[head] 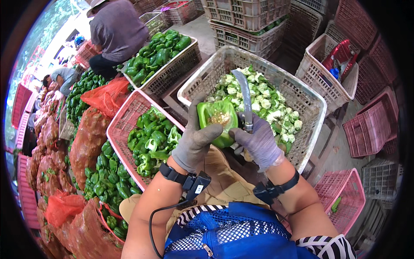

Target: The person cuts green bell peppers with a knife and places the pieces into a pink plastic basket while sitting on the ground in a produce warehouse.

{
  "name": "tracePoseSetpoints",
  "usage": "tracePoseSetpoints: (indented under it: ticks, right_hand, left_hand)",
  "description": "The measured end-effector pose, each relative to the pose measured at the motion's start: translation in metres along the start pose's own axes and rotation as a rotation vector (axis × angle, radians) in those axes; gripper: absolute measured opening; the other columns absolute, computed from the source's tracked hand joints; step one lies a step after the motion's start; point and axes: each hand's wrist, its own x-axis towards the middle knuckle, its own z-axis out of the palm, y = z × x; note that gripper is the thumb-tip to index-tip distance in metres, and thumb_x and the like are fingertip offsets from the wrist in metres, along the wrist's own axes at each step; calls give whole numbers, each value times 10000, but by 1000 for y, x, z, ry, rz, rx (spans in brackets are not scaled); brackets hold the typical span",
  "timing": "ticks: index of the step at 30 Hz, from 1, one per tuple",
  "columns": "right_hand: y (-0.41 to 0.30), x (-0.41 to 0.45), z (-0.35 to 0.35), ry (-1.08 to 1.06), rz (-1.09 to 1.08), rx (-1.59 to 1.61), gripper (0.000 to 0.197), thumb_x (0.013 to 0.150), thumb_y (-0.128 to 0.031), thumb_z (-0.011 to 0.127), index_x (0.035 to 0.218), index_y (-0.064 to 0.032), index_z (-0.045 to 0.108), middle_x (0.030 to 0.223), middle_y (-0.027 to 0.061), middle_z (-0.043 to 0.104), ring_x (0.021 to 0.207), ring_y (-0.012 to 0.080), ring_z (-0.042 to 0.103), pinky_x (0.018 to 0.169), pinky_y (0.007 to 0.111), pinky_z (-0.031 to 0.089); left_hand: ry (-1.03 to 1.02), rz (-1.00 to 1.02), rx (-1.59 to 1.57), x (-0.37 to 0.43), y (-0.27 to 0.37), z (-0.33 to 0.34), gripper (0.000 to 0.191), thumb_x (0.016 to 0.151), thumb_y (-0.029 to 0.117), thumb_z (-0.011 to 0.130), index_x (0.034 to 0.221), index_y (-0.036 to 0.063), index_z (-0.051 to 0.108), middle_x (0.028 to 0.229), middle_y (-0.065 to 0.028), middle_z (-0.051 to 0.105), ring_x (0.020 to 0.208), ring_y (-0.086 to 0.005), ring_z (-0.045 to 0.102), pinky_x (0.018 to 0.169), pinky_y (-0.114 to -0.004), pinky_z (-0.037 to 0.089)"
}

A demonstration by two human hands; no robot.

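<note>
In my gloved left hand [194, 142] is a green bell pepper [210, 108] that has been cut open, its pale seeds facing up. My gloved right hand [263, 142] grips a curved knife [245, 94] with the blade pointing up and away from me. That hand's thumb also touches the pepper's right side. Beyond my hands stands a dirty white plastic crate [309, 152] holding a heap of cut pepper cores [258, 100] with pale seeds. To the left, green pepper pieces [152, 139] lie in a pink plastic crate [121, 142].
A crate [190, 53] of whole peppers stands behind the pink one. Mesh sacks [87, 145] and loose peppers [106, 174] fill the left. Stacked crates [247, 39] rise at the back. A person [118, 30] sits at upper left. A pink crate [351, 197] stands at right.
</note>
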Motion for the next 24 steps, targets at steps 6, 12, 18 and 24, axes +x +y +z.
tracePoseSetpoints:
  ticks: [6, 12, 18, 24]
  right_hand:
    - [-21, 0, 40, 238, -45, -72, 473, 908, -394, 853, 1098, 29, 760, 935, 196, 783, 782, 245, 764, 747, 376, 606]
    - [-21, 30, 76, -51, 191, 176, 556, 807, -380, 954, 1141, 11, 745, 893, 126, 769, 737, 164, 728, 639, 316, 587]
    - [-40, 23, 104, -94, 255, 548, 444, 850, -234, 906, 1190, -11, 729, 897, 66, 758, 679, 145, 710, 562, 274, 566]
    - [-33, 31, 80, -457, -167, -11, 595, 734, -321, 971, 1183, -5, 744, 914, 86, 772, 728, 150, 718, 654, 299, 588]
  left_hand:
    - [190, 69, 30, -13, 19, -24, 743, 911, 12, 829, 1521, 94, 411, 1375, -98, 646, 1248, -212, 657, 1061, -380, 553]
    - [81, 547, 1073, -29, 12, -32, 931, 888, 92, 873, 1601, 122, 275, 1500, -128, 468, 1361, -235, 528, 1134, -403, 474]
    - [10, 596, 869, -36, 20, -48, 935, 915, 175, 882, 1606, 106, 255, 1475, -130, 475, 1342, -228, 524, 1113, -376, 478]
    - [136, 291, 370, -55, 28, -54, 1013, 878, 619, 801, 1573, 59, 322, 1491, -139, 536, 1342, -234, 573, 1122, -409, 523]
